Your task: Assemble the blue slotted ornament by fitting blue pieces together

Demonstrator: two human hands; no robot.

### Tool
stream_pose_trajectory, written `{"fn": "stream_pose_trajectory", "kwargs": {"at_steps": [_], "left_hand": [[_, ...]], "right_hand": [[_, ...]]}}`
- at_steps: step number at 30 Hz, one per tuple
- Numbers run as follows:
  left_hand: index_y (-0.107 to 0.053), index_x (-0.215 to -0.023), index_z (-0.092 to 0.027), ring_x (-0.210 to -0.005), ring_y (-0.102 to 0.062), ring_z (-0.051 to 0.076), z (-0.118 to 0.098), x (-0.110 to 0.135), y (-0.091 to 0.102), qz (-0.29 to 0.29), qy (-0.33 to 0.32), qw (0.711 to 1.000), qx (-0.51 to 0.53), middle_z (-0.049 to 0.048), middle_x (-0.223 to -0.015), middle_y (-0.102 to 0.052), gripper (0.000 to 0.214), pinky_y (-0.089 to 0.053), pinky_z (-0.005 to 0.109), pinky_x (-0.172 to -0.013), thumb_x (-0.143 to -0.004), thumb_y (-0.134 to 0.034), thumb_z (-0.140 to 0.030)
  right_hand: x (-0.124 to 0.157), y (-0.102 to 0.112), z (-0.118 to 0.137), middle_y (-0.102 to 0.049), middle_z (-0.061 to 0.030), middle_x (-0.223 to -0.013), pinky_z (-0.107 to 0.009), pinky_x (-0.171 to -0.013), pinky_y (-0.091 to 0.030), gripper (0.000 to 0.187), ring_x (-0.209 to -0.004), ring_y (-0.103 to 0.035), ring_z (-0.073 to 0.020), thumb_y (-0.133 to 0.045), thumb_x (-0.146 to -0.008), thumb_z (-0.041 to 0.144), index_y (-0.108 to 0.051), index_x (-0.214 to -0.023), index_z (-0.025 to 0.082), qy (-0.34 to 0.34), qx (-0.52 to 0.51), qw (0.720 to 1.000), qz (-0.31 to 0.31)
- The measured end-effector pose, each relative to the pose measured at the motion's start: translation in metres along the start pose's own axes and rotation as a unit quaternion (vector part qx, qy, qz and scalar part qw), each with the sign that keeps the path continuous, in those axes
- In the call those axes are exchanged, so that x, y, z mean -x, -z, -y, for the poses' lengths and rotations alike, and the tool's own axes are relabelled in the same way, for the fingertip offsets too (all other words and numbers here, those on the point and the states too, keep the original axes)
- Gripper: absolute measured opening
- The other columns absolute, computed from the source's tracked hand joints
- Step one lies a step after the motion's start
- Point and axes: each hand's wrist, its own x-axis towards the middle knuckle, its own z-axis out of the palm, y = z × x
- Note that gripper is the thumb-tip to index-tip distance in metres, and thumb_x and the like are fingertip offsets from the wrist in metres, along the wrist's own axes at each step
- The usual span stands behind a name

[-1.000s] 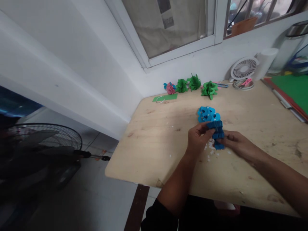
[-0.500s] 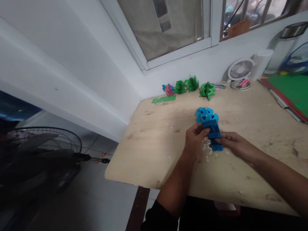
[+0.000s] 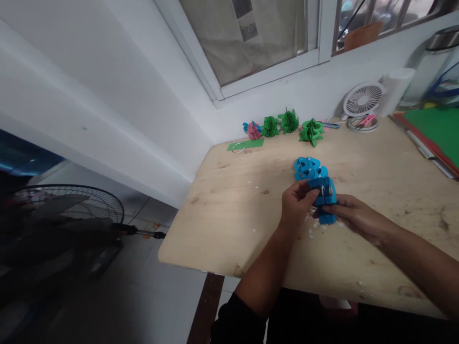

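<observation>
Between my two hands is a folded blue paper piece (image 3: 325,200), held up over the table with its layered, creased edges towards me. My left hand (image 3: 300,199) pinches its upper left side, thumb on the front. My right hand (image 3: 353,212) grips the lower right side between thumb and fingers. Just beyond it lie lighter blue paper cut-outs (image 3: 309,167) with rounded lobes and small white patches. Small white scraps (image 3: 311,233) are scattered on the wood below my hands.
Along the wall stand green paper figures (image 3: 289,121) and a pink-and-blue one (image 3: 253,130). A green strip (image 3: 247,145) lies near them. A small white fan (image 3: 364,99), a cable coil (image 3: 363,123) and green sheets (image 3: 435,134) are at right. A black floor fan (image 3: 71,210) stands left of the wooden table (image 3: 215,215).
The blue paper piece has tilted and spread slightly, so a lighter blue rounded edge shows at its right. Both hands keep their hold. The whole view has shifted a little.
</observation>
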Motion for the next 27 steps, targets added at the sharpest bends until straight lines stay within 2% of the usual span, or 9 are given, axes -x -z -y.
{"fn": "stream_pose_trajectory", "kwargs": {"at_steps": [3, 5, 8, 13, 16, 21, 27], "left_hand": [[-0.070, -0.107, -0.021, -0.081, -0.066, 0.016, 0.0001, 0.0017, 0.0008, 0.010, -0.018, 1.000, -0.004, 0.0050, -0.097, -0.073, 0.041, -0.052, 0.028, -0.073, -0.075, -0.077, -0.046], [-0.070, -0.109, -0.022, -0.087, -0.066, 0.017, -0.0006, 0.0023, 0.0018, 0.001, -0.029, 0.999, -0.012, 0.0054, -0.100, -0.073, 0.038, -0.051, 0.028, -0.077, -0.079, -0.074, -0.045], [-0.071, -0.102, -0.020, -0.091, -0.065, 0.017, -0.0005, 0.0022, 0.0026, -0.028, -0.037, 0.999, -0.029, 0.0056, -0.098, -0.072, 0.029, -0.049, 0.027, -0.079, -0.080, -0.072, -0.040], [-0.068, -0.085, -0.018, -0.077, -0.061, 0.013, 0.0030, 0.0014, 0.0007, -0.058, -0.043, 0.994, -0.081, 0.0018, -0.081, -0.068, 0.019, -0.046, 0.026, -0.074, -0.078, -0.071, -0.035], [-0.064, -0.079, -0.017, -0.067, -0.058, 0.012, 0.0038, 0.0012, -0.0010, -0.028, -0.010, 0.997, -0.078, -0.0003, -0.071, -0.064, 0.024, -0.044, 0.025, -0.066, -0.075, -0.073, -0.039], [-0.059, -0.085, -0.018, -0.054, -0.058, 0.012, 0.0020, 0.0006, -0.0023, 0.031, 0.078, 0.996, -0.020, -0.0020, -0.064, -0.062, 0.040, -0.043, 0.025, -0.055, -0.070, -0.075, -0.052], [-0.058, -0.091, -0.018, -0.054, -0.058, 0.011, 0.0038, -0.0004, -0.0012, 0.049, 0.092, 0.995, 0.001, -0.0034, -0.064, -0.062, 0.050, -0.044, 0.024, -0.055, -0.063, -0.082, -0.051]], "right_hand": [[-0.0005, -0.0006, 0.0005, -0.078, -0.0060, -0.078, -0.035, -0.076, -0.054, 0.031, -0.073, -0.071, -0.0220, -0.092, -0.056, 0.042, -0.078, -0.075, 0.021, -0.007, -0.041, 0.999, -0.007], [-0.0008, -0.0004, 0.0012, -0.079, -0.0057, -0.082, -0.034, -0.078, -0.054, 0.033, -0.074, -0.071, -0.0214, -0.091, -0.057, 0.045, -0.078, -0.077, 0.022, 0.012, -0.072, 0.997, -0.023], [-0.0022, 0.0008, 0.0020, -0.080, -0.0045, -0.085, -0.032, -0.082, -0.053, 0.035, -0.079, -0.071, -0.0205, -0.091, -0.057, 0.048, -0.079, -0.079, 0.024, 0.052, -0.092, 0.992, -0.066], [-0.0037, 0.0005, 0.0039, -0.079, -0.0035, -0.082, -0.033, -0.084, -0.052, 0.035, -0.080, -0.070, -0.0215, -0.092, -0.054, 0.050, -0.078, -0.074, 0.025, 0.081, -0.100, 0.985, -0.115], [-0.0020, -0.0021, 0.0060, -0.079, -0.0028, -0.080, -0.034, -0.083, -0.051, 0.036, -0.078, -0.070, -0.0215, -0.092, -0.053, 0.051, -0.077, -0.073, 0.025, 0.088, -0.093, 0.984, -0.128], [-0.0003, -0.0053, 0.0085, -0.078, -0.0025, -0.078, -0.036, -0.086, -0.050, 0.040, -0.081, -0.070, -0.0232, -0.093, -0.049, 0.053, -0.077, -0.071, 0.024, 0.103, -0.054, 0.983, -0.142], [-0.0022, -0.0046, 0.0090, -0.075, -0.0019, -0.068, -0.038, -0.079, -0.051, 0.039, -0.069, -0.067, -0.0222, -0.092, -0.046, 0.052, -0.075, -0.063, 0.022, 0.107, 0.024, 0.977, -0.185]]}}
